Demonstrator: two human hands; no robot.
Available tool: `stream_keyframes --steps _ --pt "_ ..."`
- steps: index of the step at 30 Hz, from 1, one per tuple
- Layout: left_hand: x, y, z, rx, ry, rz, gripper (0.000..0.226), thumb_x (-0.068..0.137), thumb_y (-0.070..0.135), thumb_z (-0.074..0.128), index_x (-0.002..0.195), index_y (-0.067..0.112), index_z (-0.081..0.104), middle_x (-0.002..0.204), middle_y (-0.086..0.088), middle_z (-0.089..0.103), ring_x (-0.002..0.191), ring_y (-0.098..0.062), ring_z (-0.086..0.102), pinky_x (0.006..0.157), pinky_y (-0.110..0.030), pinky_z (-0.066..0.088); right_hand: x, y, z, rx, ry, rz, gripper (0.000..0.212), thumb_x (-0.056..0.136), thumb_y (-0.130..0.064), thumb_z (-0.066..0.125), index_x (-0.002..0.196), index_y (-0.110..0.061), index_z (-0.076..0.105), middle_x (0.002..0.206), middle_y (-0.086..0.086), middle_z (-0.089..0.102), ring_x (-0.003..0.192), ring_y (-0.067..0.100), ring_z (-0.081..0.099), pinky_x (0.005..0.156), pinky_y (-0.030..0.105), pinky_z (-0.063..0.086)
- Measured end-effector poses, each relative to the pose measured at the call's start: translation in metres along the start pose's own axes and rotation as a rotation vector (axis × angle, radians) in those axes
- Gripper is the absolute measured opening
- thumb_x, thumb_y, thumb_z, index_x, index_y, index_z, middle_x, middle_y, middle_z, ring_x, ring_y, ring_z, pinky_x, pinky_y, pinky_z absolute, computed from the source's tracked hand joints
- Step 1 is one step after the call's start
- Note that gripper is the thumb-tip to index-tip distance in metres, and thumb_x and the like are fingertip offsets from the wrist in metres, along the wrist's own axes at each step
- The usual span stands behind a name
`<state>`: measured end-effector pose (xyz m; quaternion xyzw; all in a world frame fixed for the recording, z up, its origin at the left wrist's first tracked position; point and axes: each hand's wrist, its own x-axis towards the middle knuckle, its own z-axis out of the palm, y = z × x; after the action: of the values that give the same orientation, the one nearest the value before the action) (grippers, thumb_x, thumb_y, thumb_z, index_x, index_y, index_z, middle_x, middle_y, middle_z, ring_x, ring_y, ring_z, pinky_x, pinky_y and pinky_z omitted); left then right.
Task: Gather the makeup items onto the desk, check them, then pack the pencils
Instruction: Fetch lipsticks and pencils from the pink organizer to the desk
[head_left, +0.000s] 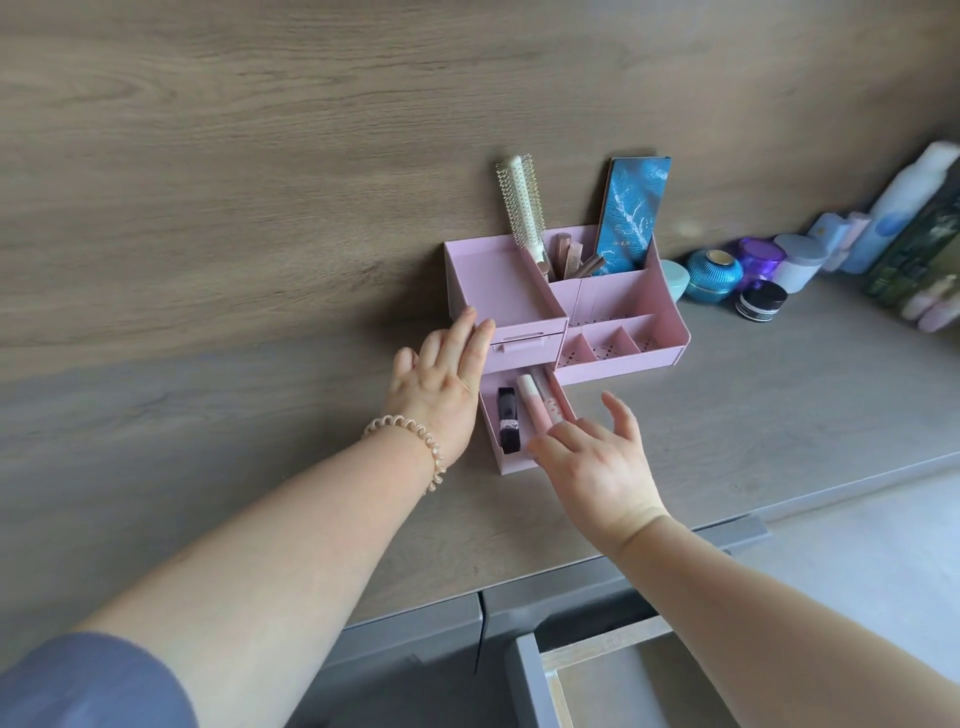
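reaching into the drawer (511, 457) at frame centre, right hand (597, 467) spread, grip empty, above light, slick pink tubes (537, 408); pinch mid-barrel.

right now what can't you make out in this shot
- Head view: the front of the pulled-out pink drawer is partly covered by the right hand.
- Bottles at the far right are blurred and cut by the frame edge; labels unreadable.
- The pale teal jar sits mostly behind the pink organizer.
- The desk drawer is cut off by the bottom edge.
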<state>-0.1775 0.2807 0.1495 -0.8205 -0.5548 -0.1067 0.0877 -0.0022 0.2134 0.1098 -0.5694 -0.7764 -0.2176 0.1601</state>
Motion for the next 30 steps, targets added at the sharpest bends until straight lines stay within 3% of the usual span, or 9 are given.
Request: stream_keyframes --steps 2,4,7,10,13,16,19,26,30 --pt "-0.001 0.001 -0.004 -0.002 -0.018 0.015 0.073 0.081 0.008 0.029 0.150 0.015 0.006 0.159 -0.007 0.010 0.131 -0.029 0.033 0.093 -0.042 0.034 -0.007 -0.002 -0.004 0.008 0.013 -0.005 0.028 0.062 0.000 0.071 0.078 -0.021 0.065 0.066 -0.005 0.061 0.058 0.025 0.058 0.105 0.052 0.029" --pt "-0.003 0.002 -0.006 -0.005 -0.026 -0.001 0.080 0.082 0.013 0.045 0.150 0.018 0.004 0.159 -0.003 0.007 0.137 -0.026 0.026 0.098 -0.042 0.030 -0.010 -0.002 -0.012 0.066 0.057 -0.027 0.008 0.073 -0.015 0.066 0.078 -0.022 0.067 0.065 -0.005 0.064 0.060 0.023 0.062 0.106 0.050 0.030" --pt "-0.013 0.012 -0.010 -0.105 0.125 -0.112 0.079 0.073 0.035 0.062 0.144 0.021 0.028 0.152 -0.001 0.032 0.134 -0.025 0.034 0.096 -0.044 0.034 0.005 0.001 -0.026 0.138 0.082 0.049 0.018 0.085 -0.034 0.056 0.089 -0.024 0.070 0.070 -0.006 0.068 0.069 0.020 0.065 0.104 0.048 0.033" --pt "-0.016 0.032 -0.012 -0.193 0.251 -0.222 0.049 0.069 0.042 0.063 0.112 0.022 0.054 0.116 -0.003 0.059 0.109 -0.027 0.047 0.083 -0.041 0.034 0.035 0.005 -0.028 0.025 -0.018 0.262 0.027 0.088 -0.039 0.050 0.081 -0.025 0.073 0.063 -0.004 0.065 0.078 0.024 0.063 0.105 0.047 0.027" --pt "-0.009 0.050 -0.013 -0.146 0.059 -0.250 0.020 0.077 0.044 0.054 0.077 0.024 0.053 0.088 -0.001 0.060 0.095 -0.027 0.046 0.077 -0.039 0.026 0.056 0.003 -0.020 -0.015 -0.288 0.315 0.036 0.092 -0.046 0.044 0.088 -0.023 0.072 0.073 0.002 0.068 0.107 0.029 0.056 0.106 0.049 0.014" --pt "-0.003 0.057 -0.010 -0.123 -0.150 -0.296 0.034 0.081 0.050 0.045 0.069 0.020 0.059 0.088 0.000 0.063 0.097 -0.025 0.043 0.082 -0.038 0.025 0.062 0.001 -0.014 -0.046 -0.417 0.337 0.039 0.096 -0.043 0.034 0.100 -0.022 0.066 0.095 0.006 0.067 0.115 0.030 0.044 0.105 0.049 0.004" --pt "0.000 0.056 -0.010 -0.130 -0.244 -0.309 0.035 0.076 0.049 0.051 0.058 0.020 0.043 0.091 0.002 0.065 0.101 -0.025 0.045 0.087 -0.038 0.028 0.066 -0.005 -0.014 -0.073 -0.388 0.328 0.030 0.094 -0.036 0.042 0.096 -0.021 0.067 0.096 0.006 0.065 0.111 0.031 0.044 0.104 0.050 0.004" --pt "0.003 0.053 -0.015 -0.143 -0.282 -0.290 0.035 0.078 0.045 0.051 0.056 0.020 0.040 0.077 0.010 0.058 0.099 -0.024 0.048 0.084 -0.035 0.026 0.074 -0.002 -0.017 -0.052 -0.555 0.280 0.036 0.098 -0.036 0.030 0.119 -0.022 0.056 0.117 0.004 0.059 0.129 0.028 0.031 0.111 0.053 0.003" --pt "0.005 0.049 -0.015 -0.207 -0.340 -0.337 0.035 0.077 0.052 0.046 0.062 0.021 0.053 0.085 0.006 0.066 0.096 -0.025 0.049 0.085 -0.036 0.027 0.077 -0.005 -0.020 -0.010 -0.590 0.375 0.042 0.096 -0.042 0.029 0.110 -0.021 0.063 0.114 0.003 0.062 0.129 0.025 0.030 0.111 0.050 0.007"
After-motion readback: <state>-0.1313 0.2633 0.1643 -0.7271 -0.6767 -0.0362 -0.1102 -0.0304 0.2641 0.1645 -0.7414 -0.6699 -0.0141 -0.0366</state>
